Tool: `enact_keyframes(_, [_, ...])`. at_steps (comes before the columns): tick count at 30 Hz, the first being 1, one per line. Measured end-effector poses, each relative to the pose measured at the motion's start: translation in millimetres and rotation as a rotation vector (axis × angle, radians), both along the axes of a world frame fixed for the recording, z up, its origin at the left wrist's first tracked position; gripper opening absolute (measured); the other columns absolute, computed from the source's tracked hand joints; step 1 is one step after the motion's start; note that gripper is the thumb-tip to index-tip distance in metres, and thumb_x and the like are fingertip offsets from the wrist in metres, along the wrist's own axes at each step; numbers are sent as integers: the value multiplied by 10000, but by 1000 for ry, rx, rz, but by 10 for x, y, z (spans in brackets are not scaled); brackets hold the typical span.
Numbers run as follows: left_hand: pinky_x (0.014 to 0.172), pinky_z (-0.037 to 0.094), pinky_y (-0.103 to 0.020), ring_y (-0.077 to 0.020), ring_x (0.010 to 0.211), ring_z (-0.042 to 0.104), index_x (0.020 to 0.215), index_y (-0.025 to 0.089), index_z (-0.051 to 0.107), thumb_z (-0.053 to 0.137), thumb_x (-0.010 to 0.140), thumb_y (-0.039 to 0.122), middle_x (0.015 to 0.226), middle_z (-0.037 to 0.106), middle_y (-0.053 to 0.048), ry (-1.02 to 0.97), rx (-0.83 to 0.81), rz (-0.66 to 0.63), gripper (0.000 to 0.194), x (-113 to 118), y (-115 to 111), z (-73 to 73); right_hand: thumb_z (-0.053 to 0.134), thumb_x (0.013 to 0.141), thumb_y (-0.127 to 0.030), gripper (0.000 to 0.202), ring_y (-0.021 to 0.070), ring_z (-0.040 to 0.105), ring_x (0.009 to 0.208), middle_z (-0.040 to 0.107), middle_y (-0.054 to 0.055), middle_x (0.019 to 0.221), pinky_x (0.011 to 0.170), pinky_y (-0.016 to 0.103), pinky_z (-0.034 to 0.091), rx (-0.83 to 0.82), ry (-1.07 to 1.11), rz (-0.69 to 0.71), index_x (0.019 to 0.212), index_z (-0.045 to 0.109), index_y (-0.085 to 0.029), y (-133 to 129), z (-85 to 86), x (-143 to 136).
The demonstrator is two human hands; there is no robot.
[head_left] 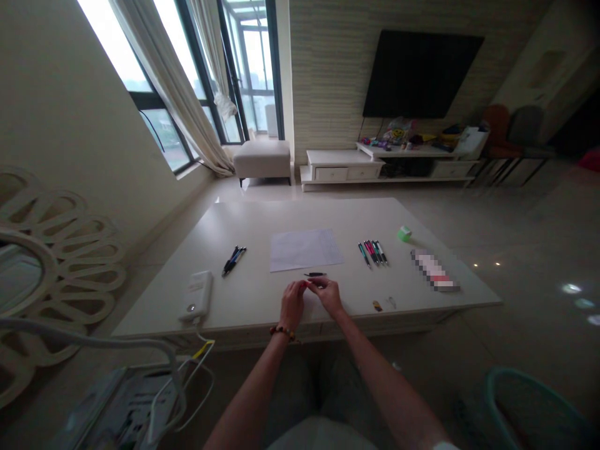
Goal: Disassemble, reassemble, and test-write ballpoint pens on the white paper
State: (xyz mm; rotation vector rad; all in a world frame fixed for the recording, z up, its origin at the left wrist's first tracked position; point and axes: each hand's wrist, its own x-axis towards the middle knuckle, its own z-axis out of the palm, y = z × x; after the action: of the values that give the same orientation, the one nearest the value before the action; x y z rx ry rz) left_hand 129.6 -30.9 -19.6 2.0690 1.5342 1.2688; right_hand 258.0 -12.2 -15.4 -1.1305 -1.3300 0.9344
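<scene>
Near the front edge of the white table point(225, 225), my left hand point(294, 300) and my right hand point(327, 295) meet at their fingertips. Both hands are closed around a small reddish item point(307, 284), too small to identify. Just beyond the fingers lies a dark pen piece point(315, 274). A sheet of white paper point(304, 250) lies flat farther back. To its right, several coloured pens point(374, 253) are side by side, and a few dark pens point(233, 260) lie to its left.
A white power strip point(199, 294) with a cable sits at the table's left. On the right are a green cube point(404, 234), a blurred-out pinkish object point(434, 270) and a small brown-yellow item point(377, 305). A teal-rimmed basket point(497, 394) stands at the lower right.
</scene>
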Motion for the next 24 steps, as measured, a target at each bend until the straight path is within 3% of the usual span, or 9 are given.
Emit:
enact_keyframes(6, [777, 445, -306, -152, 863, 556, 958, 204, 535, 372, 897, 253, 912, 607, -50, -73, 12, 16, 181, -9, 0, -3, 650, 712, -258, 145, 216, 526, 886, 614, 71, 880, 793, 329, 397, 82, -593, -327, 844, 658, -198, 36, -102, 284])
enact_keyframes(8, [774, 446, -307, -152, 860, 557, 961, 199, 533, 369, 897, 257, 909, 607, -52, -84, 17, 35, 185, -9, 0, -11, 649, 717, -261, 121, 217, 513, 878, 593, 75, 869, 784, 317, 383, 57, -711, -374, 820, 652, -196, 79, -153, 353])
enact_keyframes(18, [750, 445, -312, -158, 830, 561, 953, 194, 536, 366, 898, 278, 893, 608, -56, -82, 21, 93, 197, -20, 30, -52, 592, 789, -271, 96, 206, 508, 823, 583, 72, 832, 724, 298, 366, 59, -894, -306, 747, 629, -194, 201, -216, 390])
enact_keyframes(24, [746, 435, -318, -159, 813, 542, 948, 188, 535, 350, 906, 250, 871, 601, -55, -38, 56, 133, 200, -22, 50, -80, 530, 835, -227, 103, 204, 505, 796, 588, 63, 791, 722, 307, 378, 138, -790, -240, 754, 572, -178, 104, -217, 570])
